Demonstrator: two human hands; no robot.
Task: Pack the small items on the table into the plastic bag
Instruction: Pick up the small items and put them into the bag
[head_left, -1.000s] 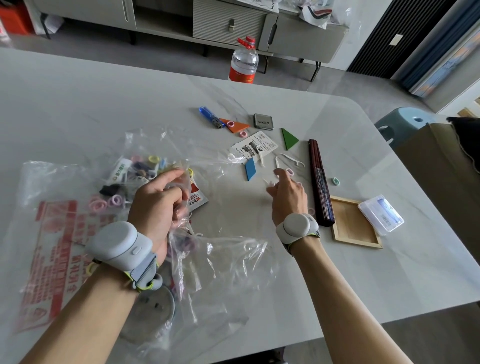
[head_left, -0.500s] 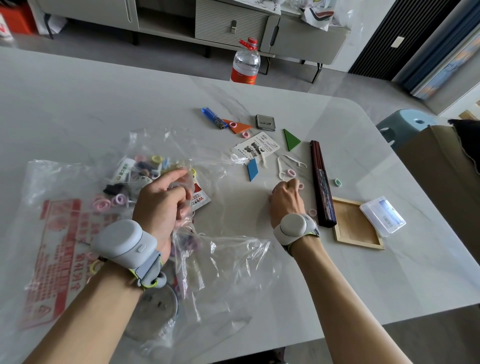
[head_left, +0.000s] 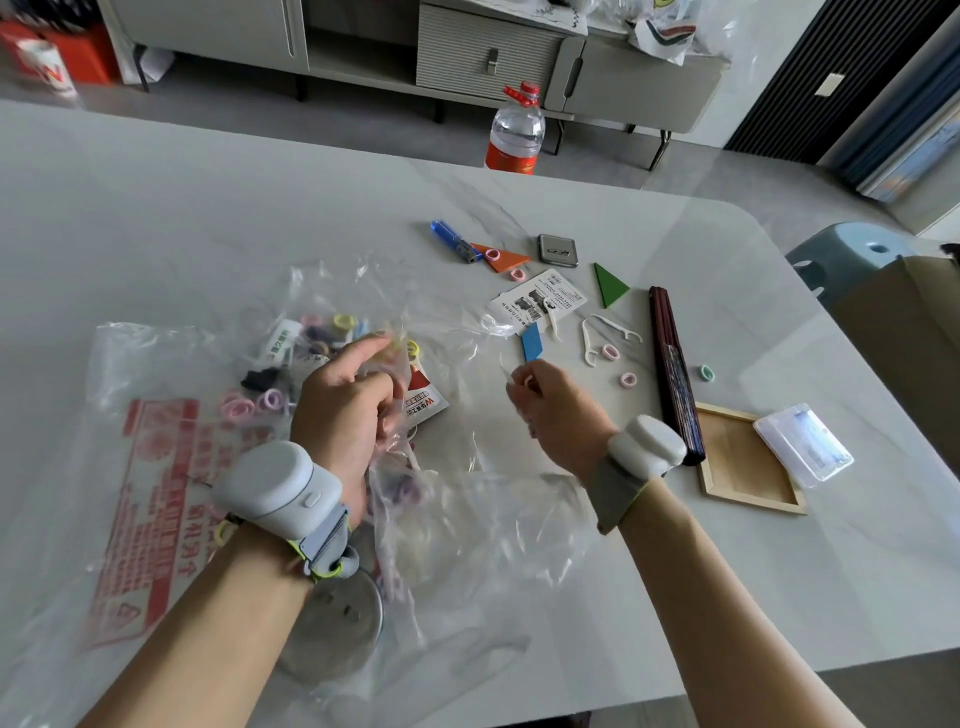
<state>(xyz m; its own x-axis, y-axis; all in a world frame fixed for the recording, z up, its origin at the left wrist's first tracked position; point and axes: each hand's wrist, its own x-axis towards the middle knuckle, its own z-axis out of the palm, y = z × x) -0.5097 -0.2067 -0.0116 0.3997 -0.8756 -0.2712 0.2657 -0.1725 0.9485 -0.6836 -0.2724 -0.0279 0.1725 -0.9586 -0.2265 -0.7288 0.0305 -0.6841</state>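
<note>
A clear plastic bag (head_left: 171, 374) with red print lies at the left of the table, with several coloured rings and packets inside. My left hand (head_left: 348, 410) is closed on the bag's crumpled mouth and holds it up. My right hand (head_left: 550, 410) hovers just right of the mouth, fingers pinched on a thin white floss pick (head_left: 506, 370). Loose on the table beyond are a blue tile (head_left: 531, 341), two floss picks (head_left: 613, 327), pink rings (head_left: 610, 353), a printed card (head_left: 540, 301), a green triangle (head_left: 609, 285), an orange triangle (head_left: 501, 257) and a blue pen (head_left: 454, 241).
A dark folded fan (head_left: 675, 374), a green ring (head_left: 706, 372), a wooden frame (head_left: 748, 467) and a clear box (head_left: 802, 444) lie to the right. A small metal case (head_left: 557, 250) sits farther back. A water bottle (head_left: 516, 132) stands behind the table's far edge; a blue stool (head_left: 841, 254) stands right.
My right hand closed on a floss pick near the pink rings, lifted off the table and moved left toward the bag's mouth. My left hand kept its grip on the bag.
</note>
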